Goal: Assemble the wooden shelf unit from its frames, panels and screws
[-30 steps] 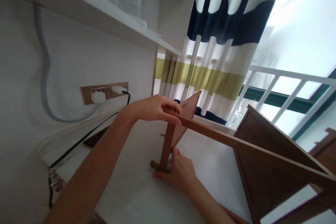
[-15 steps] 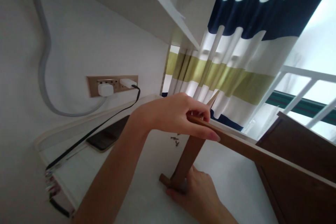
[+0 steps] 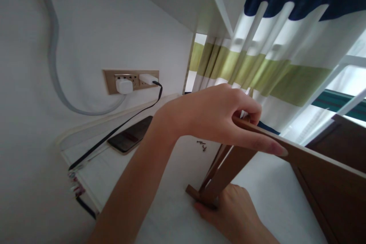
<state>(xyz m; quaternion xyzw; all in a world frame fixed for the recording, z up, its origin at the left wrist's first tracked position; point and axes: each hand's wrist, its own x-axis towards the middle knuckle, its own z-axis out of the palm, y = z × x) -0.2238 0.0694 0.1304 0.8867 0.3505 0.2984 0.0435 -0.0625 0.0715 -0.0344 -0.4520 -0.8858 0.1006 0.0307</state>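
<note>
My left hand (image 3: 214,112) reaches across from the lower left and is closed over the near end of a long brown wooden board (image 3: 309,156), thumb along its side and fingers curled beyond the edge. Beneath it stands a brown wooden upright (image 3: 233,166), with a narrow gap between it and another slat behind. A short wooden crosspiece (image 3: 192,191) lies at the foot. Down there my right hand (image 3: 236,209) is wrapped round the upright's base, its thumb by the crosspiece; its other fingers are partly hidden. Several small screws (image 3: 203,146) lie beyond on the white tabletop (image 3: 168,213).
A phone (image 3: 130,135) lies left of my forearm, beside a black cable (image 3: 114,129) running to a wall socket (image 3: 131,80). A white shelf (image 3: 183,0) overhangs the table. Curtains (image 3: 251,57) hang behind, and dark brown panels (image 3: 320,198) stand at the right.
My view has shifted, so the hands and wooden pieces appear farther right. The upright has turned a little, showing the gap and slat behind it. Both hands keep their hold.
</note>
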